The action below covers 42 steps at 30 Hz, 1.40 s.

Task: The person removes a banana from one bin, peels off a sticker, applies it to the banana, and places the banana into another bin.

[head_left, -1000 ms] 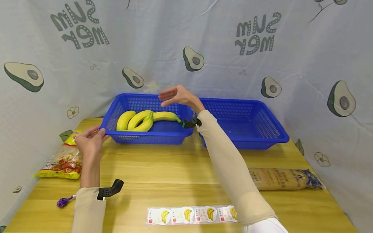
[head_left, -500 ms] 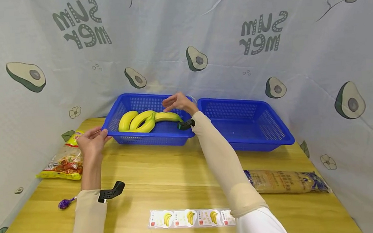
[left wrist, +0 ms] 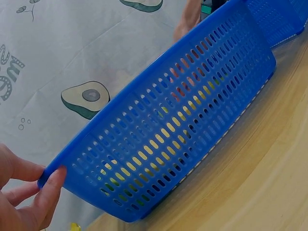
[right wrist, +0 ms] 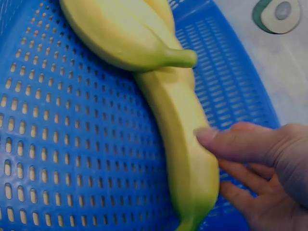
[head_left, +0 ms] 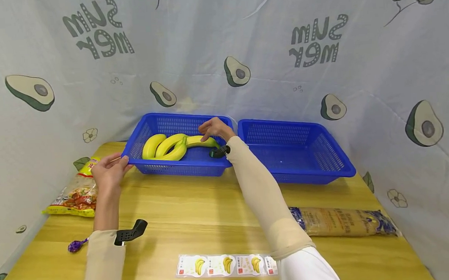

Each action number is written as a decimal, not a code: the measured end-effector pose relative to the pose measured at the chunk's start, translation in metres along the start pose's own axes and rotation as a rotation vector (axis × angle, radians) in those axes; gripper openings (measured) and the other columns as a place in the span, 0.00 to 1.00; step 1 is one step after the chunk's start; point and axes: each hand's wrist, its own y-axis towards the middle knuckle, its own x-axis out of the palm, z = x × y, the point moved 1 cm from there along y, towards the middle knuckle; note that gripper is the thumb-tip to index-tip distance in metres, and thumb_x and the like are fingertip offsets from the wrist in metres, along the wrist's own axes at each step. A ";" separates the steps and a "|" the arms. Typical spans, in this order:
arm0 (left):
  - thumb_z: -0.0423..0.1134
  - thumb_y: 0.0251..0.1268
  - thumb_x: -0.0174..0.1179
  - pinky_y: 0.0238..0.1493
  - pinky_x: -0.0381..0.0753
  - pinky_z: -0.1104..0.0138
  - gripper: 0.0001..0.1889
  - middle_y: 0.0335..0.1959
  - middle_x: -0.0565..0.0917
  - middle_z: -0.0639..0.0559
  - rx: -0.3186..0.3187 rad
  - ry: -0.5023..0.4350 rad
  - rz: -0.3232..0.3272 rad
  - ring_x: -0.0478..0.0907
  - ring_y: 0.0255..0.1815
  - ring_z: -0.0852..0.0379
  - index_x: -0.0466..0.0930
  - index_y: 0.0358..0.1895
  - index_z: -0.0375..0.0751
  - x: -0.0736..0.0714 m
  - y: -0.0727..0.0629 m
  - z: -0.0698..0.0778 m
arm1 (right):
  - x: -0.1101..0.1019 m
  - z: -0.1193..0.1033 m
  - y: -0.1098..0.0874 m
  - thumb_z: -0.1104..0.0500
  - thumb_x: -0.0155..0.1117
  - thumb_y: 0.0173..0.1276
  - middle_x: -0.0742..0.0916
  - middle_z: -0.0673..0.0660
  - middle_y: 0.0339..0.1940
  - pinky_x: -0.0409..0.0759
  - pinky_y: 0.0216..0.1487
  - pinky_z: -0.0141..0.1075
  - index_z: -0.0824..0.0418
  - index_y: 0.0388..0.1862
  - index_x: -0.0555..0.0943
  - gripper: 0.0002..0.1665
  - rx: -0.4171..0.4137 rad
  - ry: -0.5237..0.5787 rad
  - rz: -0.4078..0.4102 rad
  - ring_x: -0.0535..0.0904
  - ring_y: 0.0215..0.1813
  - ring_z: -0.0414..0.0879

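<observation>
In the head view, my left hand pinches the front left corner of the left blue plastic basket. Several yellow bananas lie in this basket. My right hand is inside the basket's right part, at the rightmost banana. Seen from the right wrist, the thumb overlaps that banana's upper side while the other fingers are along its far side, not wrapped round it. The banana's green tip points down in that view, and another banana's stem crosses its other end.
A second blue basket stands close on the right. On the wooden table lie a yellow food bag, a purple-wrapped lollipop, a strip of banana stickers and a long brown package. A printed curtain hangs behind.
My right hand has come down from above the basket to the rightmost banana. The left hand keeps its hold on the basket's corner.
</observation>
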 end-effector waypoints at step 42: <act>0.23 0.70 0.68 0.41 0.91 0.72 0.13 0.33 0.83 0.56 -0.018 -0.033 -0.006 0.86 0.28 0.64 0.83 0.55 0.35 -0.002 -0.009 -0.001 | -0.050 -0.035 -0.054 0.67 0.79 0.68 0.87 0.64 0.65 0.86 0.65 0.46 0.68 0.65 0.86 0.26 -0.082 -0.278 -0.030 0.84 0.64 0.57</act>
